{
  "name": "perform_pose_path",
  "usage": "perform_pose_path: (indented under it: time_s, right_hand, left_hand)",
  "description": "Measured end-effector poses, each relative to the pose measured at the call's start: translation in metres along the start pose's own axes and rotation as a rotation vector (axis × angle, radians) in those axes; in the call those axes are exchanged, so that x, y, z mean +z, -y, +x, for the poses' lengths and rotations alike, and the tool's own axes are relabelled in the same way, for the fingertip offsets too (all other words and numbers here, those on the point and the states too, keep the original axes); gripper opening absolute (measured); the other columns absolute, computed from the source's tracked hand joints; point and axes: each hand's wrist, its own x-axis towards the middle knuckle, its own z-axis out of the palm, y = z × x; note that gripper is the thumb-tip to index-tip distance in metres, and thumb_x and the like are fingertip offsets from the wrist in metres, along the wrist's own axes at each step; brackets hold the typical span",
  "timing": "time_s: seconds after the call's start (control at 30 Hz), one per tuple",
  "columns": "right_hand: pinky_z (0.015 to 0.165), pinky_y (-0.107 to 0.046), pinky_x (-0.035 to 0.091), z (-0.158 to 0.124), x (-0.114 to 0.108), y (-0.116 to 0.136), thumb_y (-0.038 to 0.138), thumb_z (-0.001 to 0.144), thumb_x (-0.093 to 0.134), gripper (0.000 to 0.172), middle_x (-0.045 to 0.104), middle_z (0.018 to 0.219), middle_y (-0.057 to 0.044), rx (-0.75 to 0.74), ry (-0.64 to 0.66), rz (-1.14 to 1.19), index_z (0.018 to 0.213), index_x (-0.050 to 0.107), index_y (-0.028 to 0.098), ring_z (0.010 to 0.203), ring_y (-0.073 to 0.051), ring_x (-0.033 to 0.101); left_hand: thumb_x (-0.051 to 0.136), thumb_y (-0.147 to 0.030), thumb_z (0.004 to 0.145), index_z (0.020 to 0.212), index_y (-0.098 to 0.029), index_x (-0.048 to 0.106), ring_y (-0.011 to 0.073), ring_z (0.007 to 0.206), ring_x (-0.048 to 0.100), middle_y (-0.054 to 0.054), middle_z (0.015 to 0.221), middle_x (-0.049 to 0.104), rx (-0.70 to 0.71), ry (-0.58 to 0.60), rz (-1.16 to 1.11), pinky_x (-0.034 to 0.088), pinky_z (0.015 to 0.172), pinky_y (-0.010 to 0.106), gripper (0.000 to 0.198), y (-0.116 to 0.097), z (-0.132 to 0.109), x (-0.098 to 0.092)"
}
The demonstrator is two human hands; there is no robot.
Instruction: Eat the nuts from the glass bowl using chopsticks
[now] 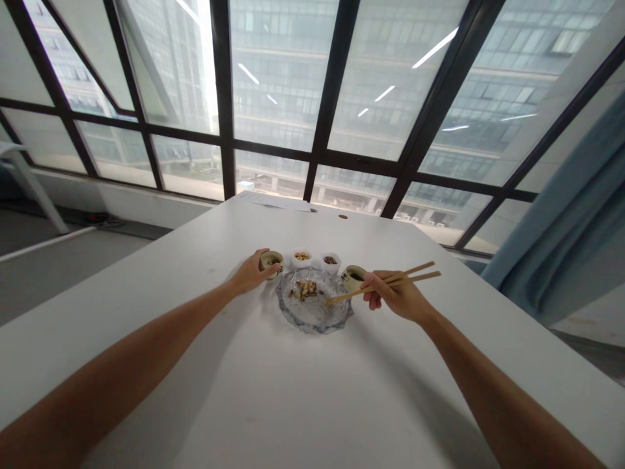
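Observation:
My left hand [251, 272] is wrapped round a small ceramic cup [271, 263] with a dark character on its side, at the left edge of a clear glass plate [317, 320]. In my right hand [393, 295] is a pair of wooden chopsticks [415, 273], their tips low over the right half of the plate. A small heap of brownish pieces, perhaps nuts or seeds [305, 290], lies on the plate's left half. Just behind my right hand stands a second ceramic cup [353, 276] with a dark inside. Whether the chopstick tips hold anything, I cannot tell.
Behind the plate stand two small white bowls, one with yellowish pieces [301, 256], the other with dark pieces [331, 260]. Paper [273, 200] and a brown round thing [343, 217] lie at the white table's far end. Windows rise beyond; a blue curtain [561, 221] hangs at right.

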Motion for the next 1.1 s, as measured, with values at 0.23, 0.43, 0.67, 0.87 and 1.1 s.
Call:
perform_pose_path:
  time_s: [0.23,0.43,0.67,0.87,1.1]
  right_hand:
    - [0.037,-0.025,0.047,0.029,0.032,-0.004,0.076,0.072,0.066,0.061,0.067,0.054,-0.006,-0.07,-0.446,0.32,0.07,0.067,0.015,0.038,-0.013,0.057]
    - [0.049,-0.028,0.056,0.068,0.061,-0.006,0.08,0.069,0.065,0.063,0.07,0.061,-0.007,-0.12,-0.349,0.187,0.076,0.068,0.017,0.051,-0.018,0.066]
    - [0.04,-0.026,0.048,0.033,0.036,0.003,0.078,0.082,0.053,0.063,0.067,0.056,-0.006,-0.135,-0.39,-0.012,0.073,0.067,0.017,0.041,-0.014,0.058]
    - [0.04,-0.025,0.046,-0.001,0.023,0.004,0.073,0.087,0.052,0.059,0.065,0.054,-0.004,-0.123,-0.149,-0.262,0.072,0.069,0.018,0.042,-0.015,0.059]
    - [0.042,-0.025,0.048,-0.003,0.027,0.005,0.073,0.089,0.045,0.062,0.067,0.056,-0.005,-0.121,-0.093,-0.385,0.068,0.067,0.019,0.044,-0.016,0.062]
  left_hand:
    - [0.06,-0.069,0.078,0.136,-0.016,0.049,0.0274,0.104,0.068,0.013,0.117,0.068,0.012,0.023,-0.006,0.053,0.092,0.039,0.08,0.0,-0.001,0.001]
    - [0.059,-0.066,0.081,0.136,-0.017,0.05,0.0278,0.108,0.066,0.013,0.119,0.067,0.022,0.007,0.025,0.051,0.096,0.041,0.074,0.002,0.0,0.003]
    - [0.057,-0.066,0.082,0.136,-0.017,0.049,0.027,0.106,0.066,0.013,0.119,0.068,0.026,0.016,0.029,0.051,0.095,0.04,0.073,0.001,0.001,0.005]
    - [0.057,-0.066,0.082,0.135,-0.015,0.05,0.0274,0.104,0.066,0.013,0.116,0.068,0.026,0.009,0.03,0.051,0.092,0.04,0.074,-0.001,0.001,0.006]
    - [0.059,-0.066,0.081,0.135,-0.017,0.052,0.0269,0.101,0.067,0.012,0.112,0.069,0.028,-0.003,0.008,0.052,0.091,0.04,0.073,-0.001,0.001,0.006]
